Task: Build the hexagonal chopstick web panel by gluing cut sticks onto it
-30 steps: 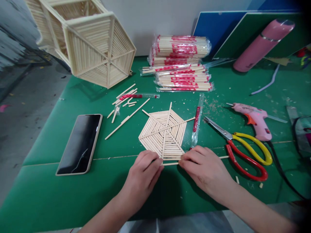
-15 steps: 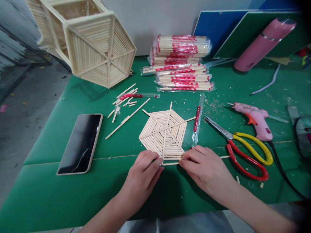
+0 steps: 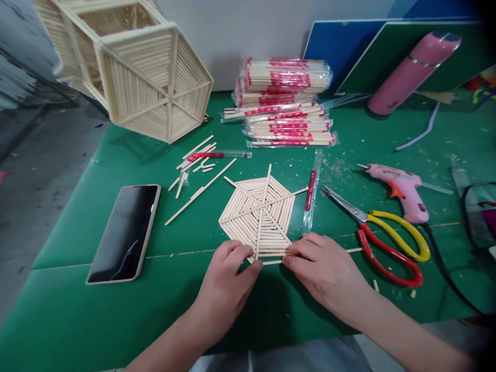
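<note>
A flat six-sided panel of wooden chopsticks [image 3: 267, 206], with crossing spokes, lies on the green table. Along its near edge runs a loose chopstick [image 3: 273, 262], just apart from the row beside it. My left hand [image 3: 228, 276] is closed at the panel's near left corner, thumb and finger pinching that chopstick's left end. My right hand [image 3: 323, 271] grips the same chopstick farther right, its fingertips touching the panel's near right corner. A stick end [image 3: 354, 250] pokes out past my right hand, seemingly the same chopstick's; the middle is hidden under the hand.
Red-and-yellow-handled scissors [image 3: 391, 237] and a pink glue gun [image 3: 405, 191] lie right. A phone [image 3: 124, 235] is left, near cut sticks [image 3: 199, 155]. Behind are wrapped chopstick packs [image 3: 287, 103], a pink bottle [image 3: 414, 75] and a large stick-built structure [image 3: 155, 88].
My left thumb has shifted slightly right, over the chopstick's left end. The right hand keeps its grip. The whole view has moved slightly.
</note>
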Tool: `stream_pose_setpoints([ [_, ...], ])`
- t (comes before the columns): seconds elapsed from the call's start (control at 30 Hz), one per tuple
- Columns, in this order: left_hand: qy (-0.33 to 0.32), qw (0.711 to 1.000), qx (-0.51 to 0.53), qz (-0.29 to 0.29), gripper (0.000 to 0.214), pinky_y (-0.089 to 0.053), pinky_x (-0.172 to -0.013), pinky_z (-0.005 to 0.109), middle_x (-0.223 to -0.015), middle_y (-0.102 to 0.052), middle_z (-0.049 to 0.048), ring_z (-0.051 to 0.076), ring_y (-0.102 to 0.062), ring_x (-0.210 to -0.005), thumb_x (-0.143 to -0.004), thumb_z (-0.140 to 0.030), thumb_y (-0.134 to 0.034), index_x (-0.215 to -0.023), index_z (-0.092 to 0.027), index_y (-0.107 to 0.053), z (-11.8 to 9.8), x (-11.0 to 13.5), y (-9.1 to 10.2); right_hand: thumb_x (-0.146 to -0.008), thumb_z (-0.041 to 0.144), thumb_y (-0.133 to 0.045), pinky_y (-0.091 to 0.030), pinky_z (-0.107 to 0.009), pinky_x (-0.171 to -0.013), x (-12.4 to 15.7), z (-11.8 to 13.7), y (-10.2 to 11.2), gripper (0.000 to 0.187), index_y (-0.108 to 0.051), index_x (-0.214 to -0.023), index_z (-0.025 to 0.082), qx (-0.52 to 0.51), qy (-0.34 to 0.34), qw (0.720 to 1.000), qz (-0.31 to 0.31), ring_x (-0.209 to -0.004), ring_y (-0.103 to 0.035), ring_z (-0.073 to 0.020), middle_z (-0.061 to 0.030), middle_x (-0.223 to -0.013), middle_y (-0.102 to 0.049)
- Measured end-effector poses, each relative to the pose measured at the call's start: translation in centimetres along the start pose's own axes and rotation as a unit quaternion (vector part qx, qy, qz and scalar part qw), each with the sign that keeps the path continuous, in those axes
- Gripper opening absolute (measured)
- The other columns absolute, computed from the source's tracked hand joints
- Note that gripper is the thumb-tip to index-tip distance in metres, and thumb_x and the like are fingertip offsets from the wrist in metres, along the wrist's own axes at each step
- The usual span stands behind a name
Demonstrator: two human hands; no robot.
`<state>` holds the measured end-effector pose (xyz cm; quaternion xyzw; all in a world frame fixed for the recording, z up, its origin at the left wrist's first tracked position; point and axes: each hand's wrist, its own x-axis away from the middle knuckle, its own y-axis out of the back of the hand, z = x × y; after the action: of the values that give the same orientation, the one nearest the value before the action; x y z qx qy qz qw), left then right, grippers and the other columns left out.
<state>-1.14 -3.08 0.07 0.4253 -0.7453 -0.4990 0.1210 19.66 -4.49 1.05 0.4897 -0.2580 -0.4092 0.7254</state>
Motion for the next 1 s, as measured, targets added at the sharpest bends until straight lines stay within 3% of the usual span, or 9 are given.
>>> stream_pose_setpoints([
  [0.27,0.027,0.999,0.009,0.019,0.016,-0.042,-0.073,0.031,-0.086,-0.053,0.0041,0.018,-0.043,-0.085,-0.081,-0.010,-0.045,-0.079,-0.018,-0.058,-0.3,-0.2,-0.1,-0.086,0.020,-0.046,-0.037,-0.029,-0.067,0.4,-0.1,0.0,0.016,-0.061,-0.087,0.023,-0.016,-0.021,0.999,-0.025,-0.076,-0.047,-0.0158,-0.0008,-0.084,-0.061],
  [0.4,0.038,0.999,0.023,0.025,0.017,-0.042,-0.075,0.030,-0.088,-0.052,0.0043,0.018,-0.043,-0.087,-0.081,-0.009,-0.043,-0.079,-0.018,-0.058,-0.2,-0.1,-0.2,-0.084,0.024,-0.049,-0.038,-0.029,-0.066,1.6,-1.3,0.6,0.014,-0.062,-0.089,0.022,-0.029,-0.072,0.995,-0.068,-0.076,-0.048,-0.0161,-0.0034,-0.084,-0.060],
  [0.5,0.046,0.998,0.028,0.027,0.017,-0.042,-0.077,0.031,-0.090,-0.052,0.0045,0.018,-0.042,-0.089,-0.082,-0.009,-0.042,-0.080,-0.018,-0.057,-0.2,0.0,-0.2,-0.083,0.025,-0.051,-0.038,-0.029,-0.065,2.5,-2.2,0.8,0.014,-0.063,-0.087,0.021,-0.031,-0.093,0.993,-0.068,-0.075,-0.049,-0.0163,-0.0042,-0.083,-0.059],
  [1.0,0.039,0.998,0.033,0.019,0.015,-0.041,-0.077,0.029,-0.090,-0.050,0.0034,0.017,-0.042,-0.088,-0.083,-0.008,-0.044,-0.084,-0.018,-0.055,-0.2,-0.2,-0.3,-0.087,0.023,-0.045,-0.040,-0.029,-0.063,2.5,-3.3,0.5,0.017,-0.062,-0.085,0.020,-0.074,-0.045,0.995,-0.055,-0.074,-0.050,-0.0152,-0.0052,-0.085,-0.060],
])
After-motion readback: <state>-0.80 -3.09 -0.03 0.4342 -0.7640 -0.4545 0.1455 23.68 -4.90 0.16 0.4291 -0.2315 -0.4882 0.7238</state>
